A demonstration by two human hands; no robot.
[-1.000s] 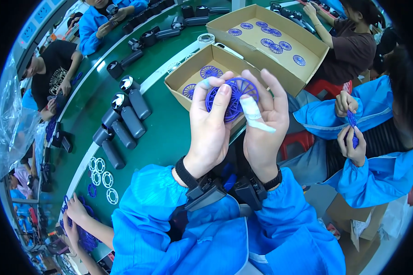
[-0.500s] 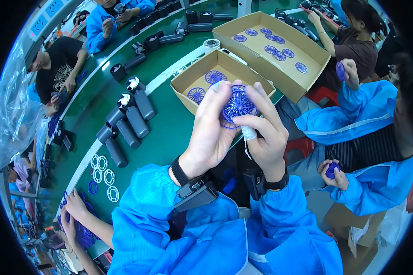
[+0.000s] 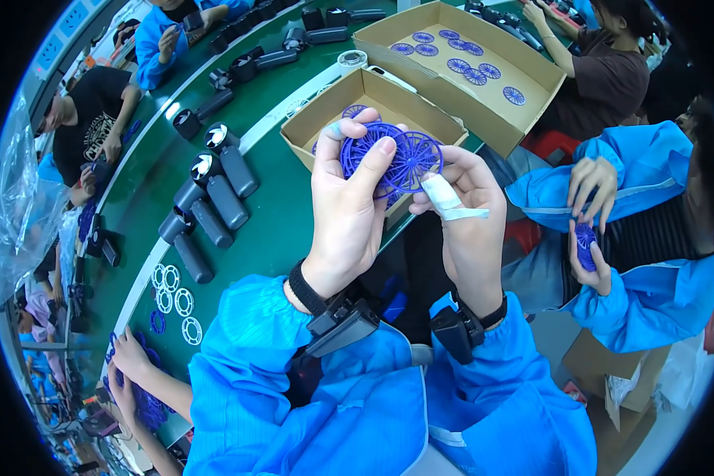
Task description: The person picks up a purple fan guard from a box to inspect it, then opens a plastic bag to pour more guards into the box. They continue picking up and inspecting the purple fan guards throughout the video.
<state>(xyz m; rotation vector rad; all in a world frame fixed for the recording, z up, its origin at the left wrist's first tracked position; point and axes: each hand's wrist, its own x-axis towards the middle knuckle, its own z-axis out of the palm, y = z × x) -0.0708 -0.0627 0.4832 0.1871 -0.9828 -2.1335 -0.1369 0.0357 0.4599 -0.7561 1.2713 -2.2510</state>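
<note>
My left hand is closed on a small stack of purple spoked round grilles, its thumb lying across their front. A single purple spoked grille overlaps the stack's right side. My right hand, with white tape wrapped on its thumb, pinches that grille by its right rim. Both hands are raised before a small cardboard box, where more purple grilles lie, partly hidden by my left hand.
Behind stands a larger cardboard box with several purple grilles. Dark grey handheld fan bodies and white rings lie on the green table. At right, a co-worker holds purple grilles; another person's hands work at lower left.
The grilles, bunched between both hands before, are now spread, one drawn out to the right by my right hand. The co-worker at right has brought both hands together.
</note>
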